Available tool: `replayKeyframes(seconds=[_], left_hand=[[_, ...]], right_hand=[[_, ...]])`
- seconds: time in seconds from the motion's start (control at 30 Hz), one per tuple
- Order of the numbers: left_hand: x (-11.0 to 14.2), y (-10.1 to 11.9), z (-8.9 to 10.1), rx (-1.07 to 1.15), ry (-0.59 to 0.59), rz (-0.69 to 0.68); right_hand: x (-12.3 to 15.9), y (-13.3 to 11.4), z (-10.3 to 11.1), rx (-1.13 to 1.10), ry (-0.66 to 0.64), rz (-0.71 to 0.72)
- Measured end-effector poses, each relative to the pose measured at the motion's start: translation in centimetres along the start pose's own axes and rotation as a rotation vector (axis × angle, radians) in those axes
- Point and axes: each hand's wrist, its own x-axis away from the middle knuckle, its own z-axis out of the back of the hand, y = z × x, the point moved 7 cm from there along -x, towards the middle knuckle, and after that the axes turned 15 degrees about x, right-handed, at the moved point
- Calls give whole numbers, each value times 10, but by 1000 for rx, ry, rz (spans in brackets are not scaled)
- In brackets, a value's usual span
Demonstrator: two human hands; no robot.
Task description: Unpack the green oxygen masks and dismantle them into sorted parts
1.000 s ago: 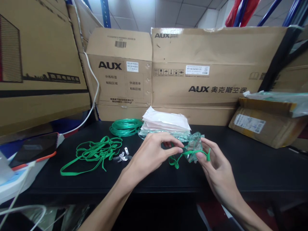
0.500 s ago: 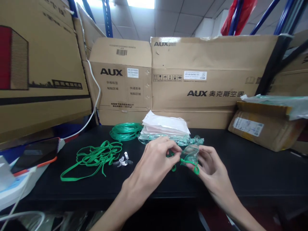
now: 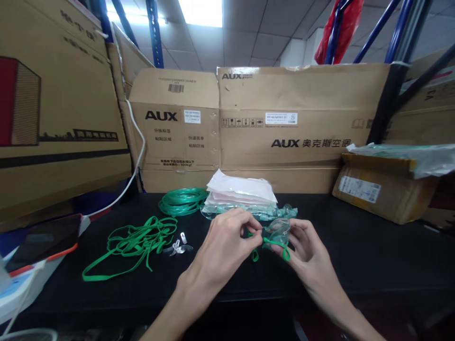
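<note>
My right hand [image 3: 308, 253] cradles a clear, green-tinted plastic mask [image 3: 277, 228] above the black table [image 3: 373, 255]. A green elastic strap [image 3: 270, 245] loops across the mask and hangs below it. My left hand [image 3: 223, 246] pinches the strap at the mask's left side, fingers closed. Just behind my hands lies a row of more clear masks [image 3: 249, 210] under a stack of white pouches [image 3: 241, 192].
A tangle of green straps [image 3: 135, 241] and small metal clips [image 3: 177, 246] lie to the left, a coil of green tubing [image 3: 183, 200] behind them. A phone [image 3: 42, 239] rests at far left. AUX cardboard boxes [image 3: 284, 128] wall the back; a smaller box [image 3: 384, 187] sits right.
My hands have drawn closer together and lower, and the strap now lies tighter across the mask. The camera has tilted up slightly.
</note>
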Motion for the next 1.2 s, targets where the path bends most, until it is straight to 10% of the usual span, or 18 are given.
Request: replayKeyframes(seconds=[1.2], left_hand=[[1,1,-2,139,22,-171]], right_hand=[[-1,1,5,-80,-8,-88]])
